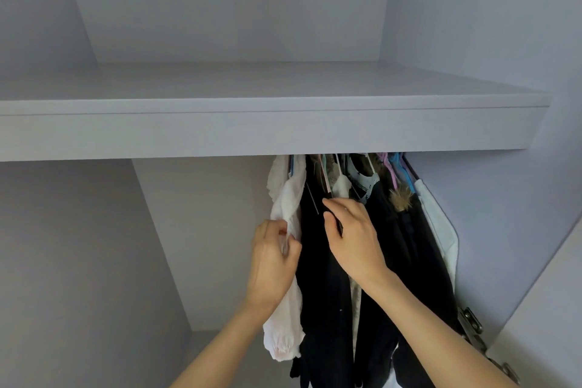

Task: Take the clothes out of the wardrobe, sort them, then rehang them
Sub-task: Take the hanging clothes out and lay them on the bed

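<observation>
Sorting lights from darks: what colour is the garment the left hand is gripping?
White, slightly pinkish: the sheer garment in the left hand, head view.

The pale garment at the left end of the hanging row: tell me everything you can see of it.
The pale garment is white to faintly pink, thin and crinkled, like light gauze. It hangs at the left end of the clothes, its top hidden behind the shelf edge. A long sleeve drops down to a gathered cuff near the bottom. The left hand pinches its fabric midway down. Its right side lies against the black garment, which the right hand touches.
</observation>
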Motion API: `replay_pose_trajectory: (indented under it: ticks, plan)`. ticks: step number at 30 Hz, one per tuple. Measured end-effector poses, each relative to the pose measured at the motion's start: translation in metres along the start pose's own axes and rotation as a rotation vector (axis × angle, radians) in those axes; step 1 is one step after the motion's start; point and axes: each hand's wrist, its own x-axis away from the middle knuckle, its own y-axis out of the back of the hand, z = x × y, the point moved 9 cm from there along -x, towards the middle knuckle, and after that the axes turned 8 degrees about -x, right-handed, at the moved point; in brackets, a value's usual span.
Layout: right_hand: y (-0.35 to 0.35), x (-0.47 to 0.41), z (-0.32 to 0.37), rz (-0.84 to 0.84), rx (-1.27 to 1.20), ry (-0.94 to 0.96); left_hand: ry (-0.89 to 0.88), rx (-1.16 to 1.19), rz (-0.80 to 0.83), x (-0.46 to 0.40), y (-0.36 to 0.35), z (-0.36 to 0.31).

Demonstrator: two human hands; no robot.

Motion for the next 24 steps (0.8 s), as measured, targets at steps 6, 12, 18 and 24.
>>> replay_pose_trajectory:
  ticks: [6,12,18,24]
  plan:
    - [-0.074,-0.003,0.004,0.320,-0.203,-0.415,0.023,-0.039,0.109,0.052,-0.003,0.010]
    - [-0.126,0.031,0.006,0.525,-0.222,-0.483,-0.129,-0.162,0.375,0.087,0.014,0.031]
    - [-0.158,0.061,0.037,0.782,-0.132,-0.271,0.056,-0.318,0.233,0.103,0.079,0.116]
    - [-0.172,0.070,0.077,0.851,-0.304,-0.013,0.134,-0.466,0.051,0.101,0.163,0.154]
